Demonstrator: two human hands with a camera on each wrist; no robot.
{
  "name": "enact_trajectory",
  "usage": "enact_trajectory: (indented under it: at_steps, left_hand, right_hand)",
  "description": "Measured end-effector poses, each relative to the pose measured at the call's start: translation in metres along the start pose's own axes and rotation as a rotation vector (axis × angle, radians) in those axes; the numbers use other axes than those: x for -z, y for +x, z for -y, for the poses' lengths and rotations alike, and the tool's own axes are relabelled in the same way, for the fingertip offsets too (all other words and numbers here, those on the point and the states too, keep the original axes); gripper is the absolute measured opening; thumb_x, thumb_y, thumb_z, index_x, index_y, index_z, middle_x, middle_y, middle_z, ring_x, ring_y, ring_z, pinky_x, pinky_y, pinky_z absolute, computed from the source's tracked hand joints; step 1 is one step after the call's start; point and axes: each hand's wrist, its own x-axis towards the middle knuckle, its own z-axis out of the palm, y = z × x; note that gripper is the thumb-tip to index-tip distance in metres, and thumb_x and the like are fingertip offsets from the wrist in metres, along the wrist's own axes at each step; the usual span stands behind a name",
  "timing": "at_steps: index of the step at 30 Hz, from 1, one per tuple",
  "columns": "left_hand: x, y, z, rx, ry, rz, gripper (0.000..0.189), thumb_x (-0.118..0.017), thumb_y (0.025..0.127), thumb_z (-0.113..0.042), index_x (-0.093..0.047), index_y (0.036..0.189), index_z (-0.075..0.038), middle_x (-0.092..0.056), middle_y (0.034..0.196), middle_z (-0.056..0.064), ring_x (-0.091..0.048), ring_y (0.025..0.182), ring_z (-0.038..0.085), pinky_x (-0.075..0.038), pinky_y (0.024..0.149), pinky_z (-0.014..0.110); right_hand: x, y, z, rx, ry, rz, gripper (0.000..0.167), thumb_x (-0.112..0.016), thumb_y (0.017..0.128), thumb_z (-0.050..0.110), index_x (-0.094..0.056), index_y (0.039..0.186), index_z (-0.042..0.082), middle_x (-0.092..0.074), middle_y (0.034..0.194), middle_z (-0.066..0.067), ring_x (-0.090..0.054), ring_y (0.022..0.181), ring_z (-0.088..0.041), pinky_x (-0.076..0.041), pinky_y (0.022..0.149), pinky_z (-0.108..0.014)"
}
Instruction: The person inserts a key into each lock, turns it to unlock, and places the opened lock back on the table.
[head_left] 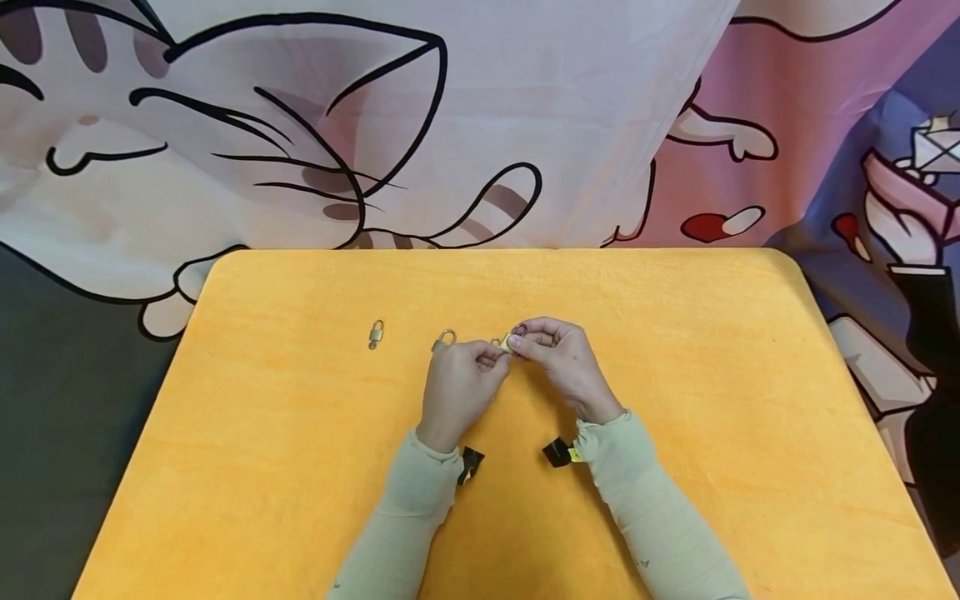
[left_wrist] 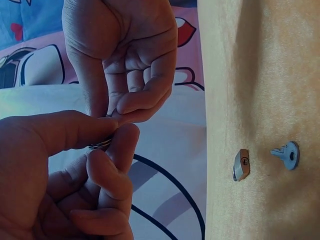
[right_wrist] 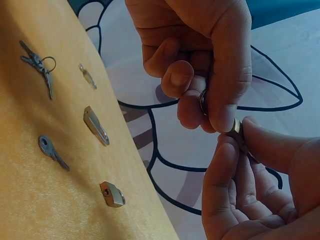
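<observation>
In front of me both hands meet over the table. My right hand (head_left: 566,362) pinches a small brass padlock (right_wrist: 234,128) between thumb and fingers. My left hand (head_left: 461,387) pinches at the same padlock with thumb and forefinger, and a thin metal ring (right_wrist: 203,102) shows between its fingers. Whether a key on that ring sits in the lock I cannot tell, as fingertips cover it. Beyond the hands lies a padlock (head_left: 444,338), partly hidden by my left hand. Another padlock (right_wrist: 112,195) and a single key (right_wrist: 52,151) lie on the table nearby.
To the left on the yellow table (head_left: 262,417) lies a small padlock with a key in it (head_left: 376,334). A bunch of keys on a ring (right_wrist: 37,65) also lies there. A printed cartoon cloth (head_left: 570,125) hangs behind the table's far edge.
</observation>
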Motion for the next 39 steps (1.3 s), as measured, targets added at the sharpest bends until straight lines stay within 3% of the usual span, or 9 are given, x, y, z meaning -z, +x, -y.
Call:
enact_trajectory:
  at_steps: [10, 19, 23, 29, 34, 39]
  left_hand:
    - [0.001, 0.0, 0.002, 0.016, -0.009, 0.03, 0.009, -0.078, 0.088, -0.013, -0.079, 0.082, -0.006, -0.068, 0.064, -0.004, -0.058, 0.054, 0.003, -0.033, 0.11, 0.058]
    - [0.003, 0.001, 0.005, 0.046, -0.005, 0.076, 0.013, -0.077, 0.091, -0.018, -0.08, 0.087, -0.006, -0.067, 0.062, -0.007, -0.057, 0.052, -0.001, -0.039, 0.103, 0.053]
    - [0.006, 0.0, 0.007, 0.065, -0.002, 0.101, 0.015, -0.076, 0.091, -0.02, -0.079, 0.089, -0.005, -0.07, 0.068, -0.005, -0.061, 0.057, 0.002, -0.047, 0.091, 0.043]
    - [0.013, -0.002, 0.01, 0.084, 0.016, 0.123, 0.019, -0.08, 0.087, -0.022, -0.079, 0.093, -0.004, -0.076, 0.081, 0.0, -0.069, 0.07, 0.01, -0.055, 0.07, 0.032]
    - [0.021, -0.004, 0.019, 0.114, 0.031, 0.105, 0.017, -0.081, 0.086, -0.021, -0.079, 0.091, -0.005, -0.075, 0.08, 0.0, -0.07, 0.07, 0.011, -0.056, 0.067, 0.031]
    - [0.03, -0.01, 0.035, 0.189, 0.06, 0.085, 0.012, -0.08, 0.087, -0.019, -0.079, 0.089, -0.007, -0.075, 0.08, 0.0, -0.07, 0.072, 0.011, -0.057, 0.068, 0.032]
  right_hand:
    - [0.0, 0.002, -0.002, -0.001, -0.002, 0.005, 0.029, -0.069, 0.093, 0.0, -0.061, 0.116, -0.017, -0.074, 0.089, -0.003, -0.071, 0.084, -0.015, -0.055, 0.091, -0.046]
    - [-0.001, 0.004, -0.004, 0.005, 0.016, 0.009, 0.027, -0.07, 0.093, 0.001, -0.066, 0.119, -0.004, -0.076, 0.09, -0.004, -0.072, 0.087, -0.018, -0.054, 0.092, -0.046]
    - [-0.002, 0.006, -0.004, 0.01, -0.005, 0.017, 0.03, -0.071, 0.093, 0.002, -0.065, 0.122, -0.006, -0.076, 0.091, -0.005, -0.072, 0.089, -0.02, -0.056, 0.089, -0.038]
    - [-0.003, 0.012, 0.001, 0.011, -0.066, 0.018, 0.032, -0.072, 0.093, 0.005, -0.065, 0.123, -0.005, -0.076, 0.096, -0.012, -0.069, 0.099, -0.039, -0.056, 0.089, -0.038]
    - [-0.008, 0.02, 0.007, 0.005, -0.112, 0.019, 0.03, -0.073, 0.093, 0.007, -0.067, 0.121, 0.0, -0.076, 0.095, -0.011, -0.069, 0.099, -0.039, -0.055, 0.091, -0.043]
    - [-0.014, 0.03, 0.013, -0.001, -0.162, 0.033, 0.032, -0.075, 0.092, 0.011, -0.068, 0.122, 0.003, -0.076, 0.095, -0.009, -0.071, 0.097, -0.036, -0.056, 0.086, -0.032]
